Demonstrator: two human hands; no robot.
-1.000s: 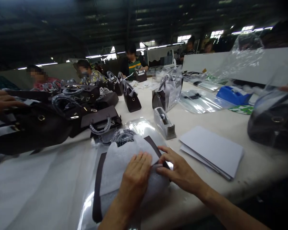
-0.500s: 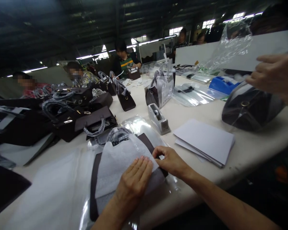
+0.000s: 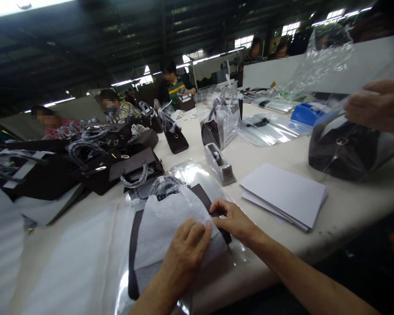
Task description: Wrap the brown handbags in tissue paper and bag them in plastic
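A dark brown handbag (image 3: 136,245) lies on its side in front of me, with a thin white wrapping sheet (image 3: 167,214) over its face. Its handle (image 3: 166,186) is wrapped in clear plastic. My left hand (image 3: 187,247) rests on the sheet with bent fingers, palm down. At the sheet's right edge, thumb and forefinger of my right hand (image 3: 231,218) pinch together on it; the exact contact is partly hidden. Clear plastic (image 3: 121,280) shows under and around the bag.
A tape dispenser (image 3: 219,164) and stacked white sheets (image 3: 284,192) lie beyond my right hand. Several dark handbags (image 3: 92,164) crowd the left. At right, another person's hand (image 3: 377,107) is over a plastic-covered bag (image 3: 344,151). A blue dispenser (image 3: 307,113) stands behind.
My left hand's fingers have gone from flat to more bent on the sheet. My right hand keeps its pinch at the edge. The view has shifted slightly.
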